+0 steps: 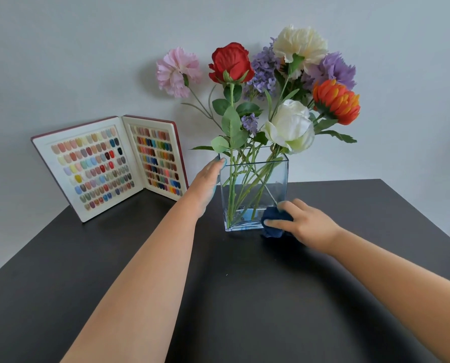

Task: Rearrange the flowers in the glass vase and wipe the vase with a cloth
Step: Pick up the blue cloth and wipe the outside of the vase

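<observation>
At the far left of the dark table (61, 258), an open display book (108, 166) stands against the wall, its 2 pages filled with rows of coloured nail samples; no writing on it can be read. To its right, the left hand (205, 182) lies flat and open against the left wall of the glass vase (252, 184), fingers stretched up to the rim, gripping nothing. The vase is square-sided and clear, standing upright near the table's middle, and it holds a bunch of green stems; whether there is water in it cannot be told. Above the rim spread the flowers (271, 87): pink, red, lilac, cream, white, purple and orange. At the vase's near right bottom corner, the right hand (302, 224) is curled around a bunched dark blue cloth (273, 221), pressing it against the glass.
</observation>
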